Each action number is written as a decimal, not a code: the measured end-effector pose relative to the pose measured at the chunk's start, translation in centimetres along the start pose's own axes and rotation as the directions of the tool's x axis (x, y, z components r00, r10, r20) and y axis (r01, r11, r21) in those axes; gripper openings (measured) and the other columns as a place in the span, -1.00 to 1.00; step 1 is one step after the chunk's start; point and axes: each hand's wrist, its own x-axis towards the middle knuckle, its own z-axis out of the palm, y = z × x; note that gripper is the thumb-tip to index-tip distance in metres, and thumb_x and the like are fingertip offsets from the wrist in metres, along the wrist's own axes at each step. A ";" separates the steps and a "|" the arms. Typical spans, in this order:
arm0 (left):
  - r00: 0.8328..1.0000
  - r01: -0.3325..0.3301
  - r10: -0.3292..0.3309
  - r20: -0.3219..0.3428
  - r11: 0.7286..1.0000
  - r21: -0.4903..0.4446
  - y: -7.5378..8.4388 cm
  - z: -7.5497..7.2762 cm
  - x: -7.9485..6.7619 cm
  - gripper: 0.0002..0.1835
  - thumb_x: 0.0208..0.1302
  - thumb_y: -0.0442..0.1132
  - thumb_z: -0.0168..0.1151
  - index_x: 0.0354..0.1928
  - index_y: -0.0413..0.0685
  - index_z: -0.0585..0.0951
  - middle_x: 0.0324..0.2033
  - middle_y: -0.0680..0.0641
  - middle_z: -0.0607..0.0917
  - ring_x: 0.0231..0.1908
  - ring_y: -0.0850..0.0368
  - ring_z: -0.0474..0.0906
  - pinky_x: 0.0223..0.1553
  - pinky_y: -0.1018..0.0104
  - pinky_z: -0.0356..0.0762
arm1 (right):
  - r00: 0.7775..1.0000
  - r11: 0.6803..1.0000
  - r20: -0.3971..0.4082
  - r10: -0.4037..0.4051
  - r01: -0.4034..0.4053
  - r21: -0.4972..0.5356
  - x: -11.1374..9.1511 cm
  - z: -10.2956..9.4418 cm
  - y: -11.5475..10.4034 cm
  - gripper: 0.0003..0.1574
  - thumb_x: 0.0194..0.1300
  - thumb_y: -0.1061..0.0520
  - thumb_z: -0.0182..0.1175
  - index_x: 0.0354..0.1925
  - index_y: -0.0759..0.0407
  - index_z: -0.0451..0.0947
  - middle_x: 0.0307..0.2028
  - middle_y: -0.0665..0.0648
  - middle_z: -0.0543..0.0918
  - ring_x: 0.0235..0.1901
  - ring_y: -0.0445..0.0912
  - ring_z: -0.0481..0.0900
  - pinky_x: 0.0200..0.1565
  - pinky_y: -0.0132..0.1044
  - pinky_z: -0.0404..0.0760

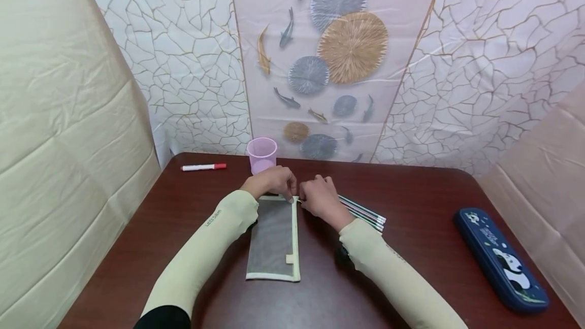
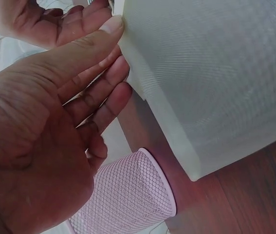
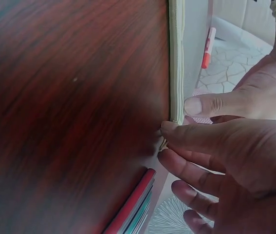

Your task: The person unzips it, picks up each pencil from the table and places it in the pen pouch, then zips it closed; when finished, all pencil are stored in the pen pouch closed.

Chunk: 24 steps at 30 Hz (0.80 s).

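A flat mesh zipper pouch (image 1: 270, 240) with pale cream edging lies on the table, its zipper along the right side. At its far right corner my left hand (image 1: 276, 181) pinches the edge between thumb and fingers; the left wrist view shows the thumb on the pouch's rim (image 2: 133, 56). My right hand (image 1: 322, 199) is right beside it, pinching the zipper's end in the right wrist view, where the zipper edge (image 3: 176, 58) looks closed along its length. The small pull itself is mostly hidden by the fingertips. Several striped pencils (image 1: 365, 214) lie just right of my right hand.
A pink mesh pen cup (image 1: 262, 150) stands behind my left hand at the table's back edge. To its left lies a white marker with a red cap (image 1: 203, 167). A dark blue panda pencil case (image 1: 500, 258) rests at the right side of the table.
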 end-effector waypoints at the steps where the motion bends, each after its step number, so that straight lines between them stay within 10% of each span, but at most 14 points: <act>1: 1.000 0.002 -0.002 0.000 1.000 0.015 0.0 0.1 0.1 -0.84 0.11 -0.09 0.64 -0.35 0.16 0.78 -0.35 0.15 0.78 -0.25 0.15 0.61 -0.18 0.30 0.53 | 1.000 1.000 0.001 -0.002 0.002 -0.004 0.0 0.0 -0.1 -0.74 0.27 0.08 0.51 -0.50 -0.04 0.64 -0.57 -0.05 0.62 -0.22 0.02 0.49 -0.10 -0.05 0.32; 11: 0.999 -0.017 0.017 0.051 1.000 0.010 -0.2 -0.5 0.6 -0.86 0.17 -0.11 0.59 -0.27 0.13 0.79 -0.30 0.13 0.77 -0.22 0.15 0.59 -0.13 0.30 0.53 | 0.996 0.998 -0.072 -0.047 0.044 -0.040 0.5 0.3 0.3 -0.53 0.36 0.18 0.35 -0.68 -0.02 0.52 -0.71 -0.03 0.47 -0.33 -0.02 0.40 -0.04 -0.02 0.34; 24: 0.966 -0.047 0.087 0.244 0.985 -0.165 -0.3 -2.9 0.0 -0.92 0.39 -0.20 0.39 -0.17 -0.03 0.76 -0.28 0.09 0.70 -0.21 0.21 0.53 0.01 0.24 0.60 | 0.964 0.980 -0.193 -0.183 0.164 -0.110 -1.3 -0.5 0.2 -0.92 0.38 0.14 0.38 -0.30 -0.02 0.75 -0.39 0.01 0.69 -0.29 -0.01 0.43 -0.04 -0.03 0.39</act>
